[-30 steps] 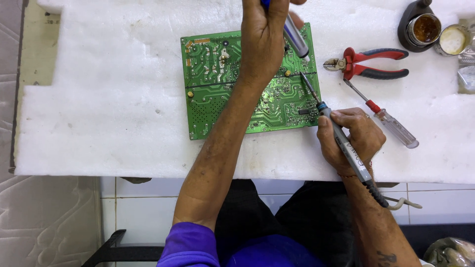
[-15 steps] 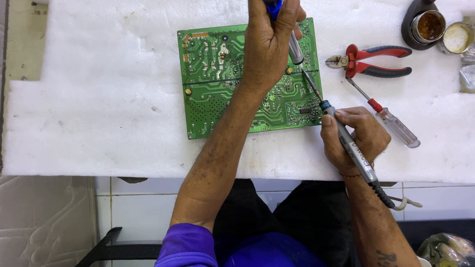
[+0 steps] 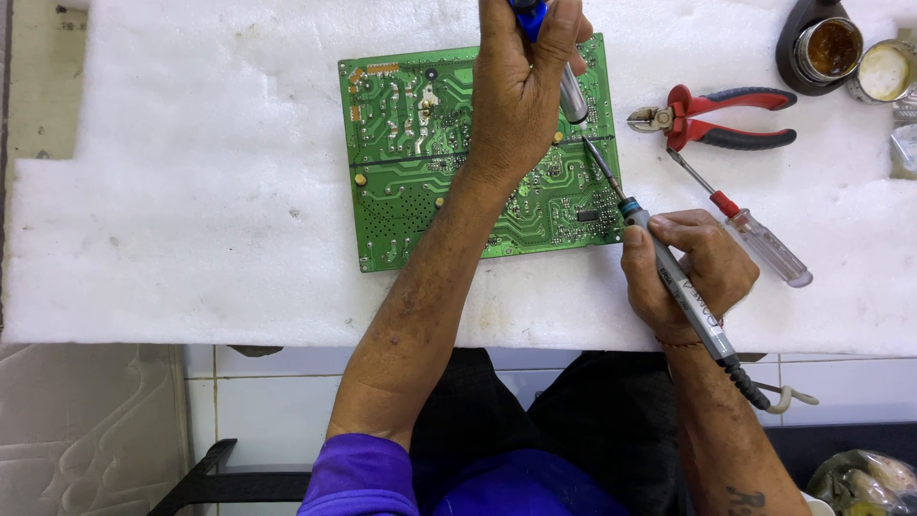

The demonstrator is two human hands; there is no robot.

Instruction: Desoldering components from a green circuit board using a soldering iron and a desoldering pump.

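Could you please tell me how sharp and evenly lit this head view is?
Head view: sharp across the board and both hands, left hand and right hand; light soft and even, shadows faint; white foam bright, texture still visible.

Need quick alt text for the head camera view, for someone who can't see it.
Right hand holds a soldering iron, tip at the right edge of a green circuit board; left hand grips a blue-and-silver tool over it. Red pliers and a screwdriver lie on white foam.
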